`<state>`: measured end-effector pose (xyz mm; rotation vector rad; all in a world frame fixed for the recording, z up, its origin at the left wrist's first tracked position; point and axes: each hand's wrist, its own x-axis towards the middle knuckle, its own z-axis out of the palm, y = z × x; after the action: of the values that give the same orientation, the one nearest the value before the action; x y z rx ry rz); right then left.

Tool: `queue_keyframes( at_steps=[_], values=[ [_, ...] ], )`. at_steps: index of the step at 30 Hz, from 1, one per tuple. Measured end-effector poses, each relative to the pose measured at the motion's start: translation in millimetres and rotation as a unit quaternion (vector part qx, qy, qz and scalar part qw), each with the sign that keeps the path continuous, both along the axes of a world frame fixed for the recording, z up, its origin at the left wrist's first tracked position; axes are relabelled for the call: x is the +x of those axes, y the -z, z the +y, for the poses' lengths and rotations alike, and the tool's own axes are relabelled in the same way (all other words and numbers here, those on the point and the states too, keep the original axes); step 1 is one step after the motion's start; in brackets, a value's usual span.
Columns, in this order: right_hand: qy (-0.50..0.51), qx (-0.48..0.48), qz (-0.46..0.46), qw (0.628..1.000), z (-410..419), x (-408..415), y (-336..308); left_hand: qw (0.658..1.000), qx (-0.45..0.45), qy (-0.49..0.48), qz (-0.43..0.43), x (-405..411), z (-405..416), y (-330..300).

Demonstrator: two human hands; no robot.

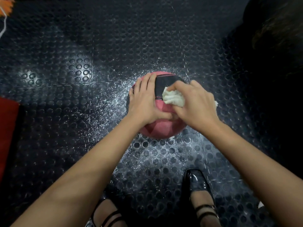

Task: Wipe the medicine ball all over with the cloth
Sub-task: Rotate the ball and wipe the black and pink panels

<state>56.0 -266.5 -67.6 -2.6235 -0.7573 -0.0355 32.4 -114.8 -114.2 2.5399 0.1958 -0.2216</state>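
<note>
Two bare arms reach down over a black studded rubber floor (82, 46) dusted with white powder, where the pink-and-black medicine ball (161, 130) sits; left hand (144, 102) lies flat, fingers spread on it, right hand (195, 105) grips a bunched white cloth (173, 98) against its top

A dark rubber floor (82, 66) with raised round studs fills the view, dusted with white powder (113, 102) near its middle. Black glossy strapped shoes (197, 182) stand on its near edge; a red object (6, 128) lies at its left edge.
</note>
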Motion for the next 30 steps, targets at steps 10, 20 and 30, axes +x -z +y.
queue_keyframes(
  at_steps=[10,20,30],
  values=[
    [0.071,0.05,0.037,0.996,13,22,10,1.0,0.0,-0.008,0.004,1,3,1],
    [0.113,0.08,0.097,0.986,22,55,10,1.0,0.016,-0.004,0.018,3,7,-3],
    [0.067,0.086,0.051,0.993,21,38,14,0.998,0.053,0.019,0.006,2,0,-4]
  ],
)
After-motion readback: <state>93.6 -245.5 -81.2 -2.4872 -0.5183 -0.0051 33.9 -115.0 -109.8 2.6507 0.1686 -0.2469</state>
